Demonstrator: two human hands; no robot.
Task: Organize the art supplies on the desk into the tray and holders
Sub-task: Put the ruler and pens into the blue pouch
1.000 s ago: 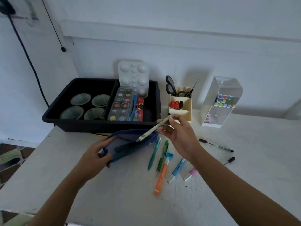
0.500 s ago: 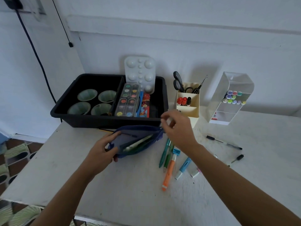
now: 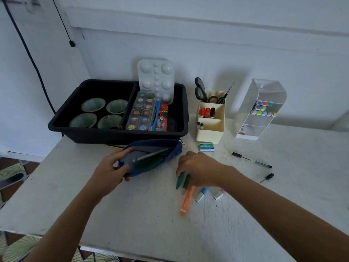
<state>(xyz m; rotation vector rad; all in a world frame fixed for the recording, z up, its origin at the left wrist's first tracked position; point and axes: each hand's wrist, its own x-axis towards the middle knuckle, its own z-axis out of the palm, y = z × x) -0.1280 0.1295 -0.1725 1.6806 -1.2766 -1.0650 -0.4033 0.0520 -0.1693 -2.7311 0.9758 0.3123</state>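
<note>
Sitting along the desk's (image 3: pixel 132 214) far edge, the black tray (image 3: pixel 117 136) holds four cups (image 3: pixel 93 104), a paint set (image 3: pixel 141 112) and a palette (image 3: pixel 155 76); the clear holder (image 3: pixel 253 127) keeps markers (image 3: pixel 262 110), the cream holder (image 3: pixel 209 133) scissors (image 3: pixel 200 89). My left hand (image 3: pixel 107 171) grips the blue pouch (image 3: pixel 175 150) open, a pale pen (image 3: pixel 149 157) inside. My right hand (image 3: pixel 200 169), at the pouch mouth a moment ago, now curls round two green pens (image 3: pixel 182 181).

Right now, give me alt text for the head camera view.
A person's left grip holds a blue pencil pouch open while the right grip curls over two green pens on a white desk. Behind stand a black tray of paints, a cream holder and a clear holder.
</note>
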